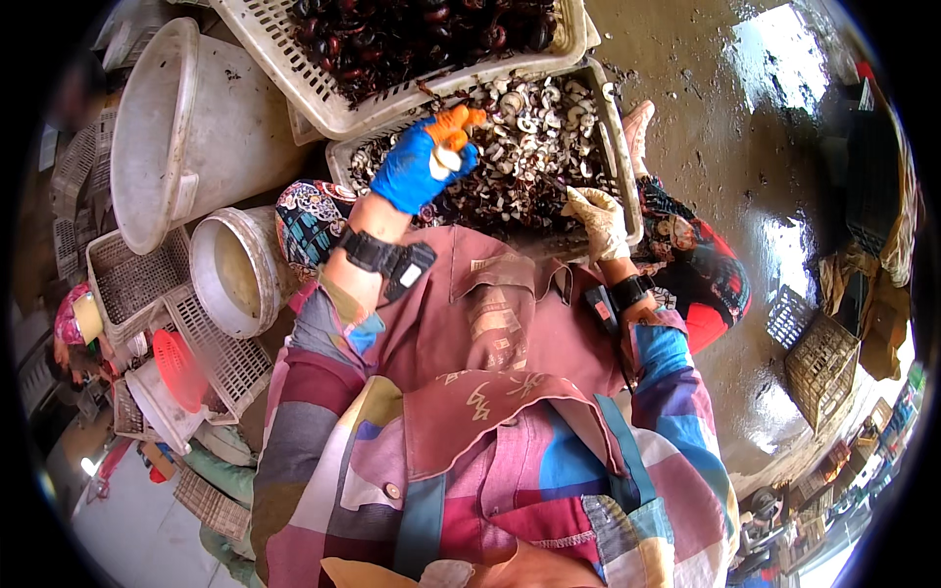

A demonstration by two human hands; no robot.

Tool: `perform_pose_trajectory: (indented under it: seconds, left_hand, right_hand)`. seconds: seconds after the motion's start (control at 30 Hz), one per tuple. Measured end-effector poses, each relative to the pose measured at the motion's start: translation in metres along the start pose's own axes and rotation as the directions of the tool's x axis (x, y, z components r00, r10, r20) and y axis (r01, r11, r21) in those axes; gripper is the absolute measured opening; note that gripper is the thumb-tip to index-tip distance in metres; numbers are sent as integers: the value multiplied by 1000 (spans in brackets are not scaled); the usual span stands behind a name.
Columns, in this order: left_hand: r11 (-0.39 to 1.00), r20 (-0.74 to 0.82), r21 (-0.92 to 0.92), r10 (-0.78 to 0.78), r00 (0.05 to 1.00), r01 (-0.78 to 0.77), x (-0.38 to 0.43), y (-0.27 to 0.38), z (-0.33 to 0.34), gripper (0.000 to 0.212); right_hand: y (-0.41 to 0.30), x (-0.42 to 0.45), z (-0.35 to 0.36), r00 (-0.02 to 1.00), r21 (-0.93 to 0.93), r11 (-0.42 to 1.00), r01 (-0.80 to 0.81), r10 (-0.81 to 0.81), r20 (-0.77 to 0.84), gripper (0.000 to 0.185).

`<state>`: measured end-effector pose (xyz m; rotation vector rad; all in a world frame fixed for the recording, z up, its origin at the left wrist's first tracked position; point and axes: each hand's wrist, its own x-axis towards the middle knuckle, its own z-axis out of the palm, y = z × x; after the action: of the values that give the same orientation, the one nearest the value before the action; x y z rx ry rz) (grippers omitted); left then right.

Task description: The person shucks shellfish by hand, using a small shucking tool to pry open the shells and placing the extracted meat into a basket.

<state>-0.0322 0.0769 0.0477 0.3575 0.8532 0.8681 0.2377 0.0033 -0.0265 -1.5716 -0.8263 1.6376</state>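
My left hand wears a blue glove with orange coverings on some fingers. Its fingers hold a rounded white peeled piece, perhaps a water chestnut, over the left part of a plastic crate. White shavings and cut pieces, mixed with dark skins, fill this crate. At its near right corner is my right hand in an off-white glove, fingers curled. Whether it grips a small tool is not discernible. Beyond, a higher white crate contains dark red-brown corms, which look like unpeeled water chestnuts.
A large white tub lies tilted at my left, beside a smaller white bucket. Further left are slotted crates and a red basket. Wet floor stretches right towards a brown crate. Another person is at far left.
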Motion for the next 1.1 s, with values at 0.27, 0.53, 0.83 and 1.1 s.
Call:
perform_pose_trajectory:
  seconds: [0.27,0.53,0.83,1.1]
  left_hand:
    - [262,-19,939,690,724,-225,76,84,-16,50]
    - [429,-258,903,603,755,-33,88,81,-10,50]
    - [985,46,-169,34,998,-26,-7,15,-5,43]
    - [988,-2,118,105,994,-104,-30,-27,25,39]
  right_hand:
    - [5,4,0,999,76,996,-47,48,-11,16]
    - [5,2,0,999,87,995,-51,52,-10,15]
    - [-49,-6,29,924,-49,925,376,-371,88,16]
    - [-70,-15,38,950,-94,946,309,-312,-22,16]
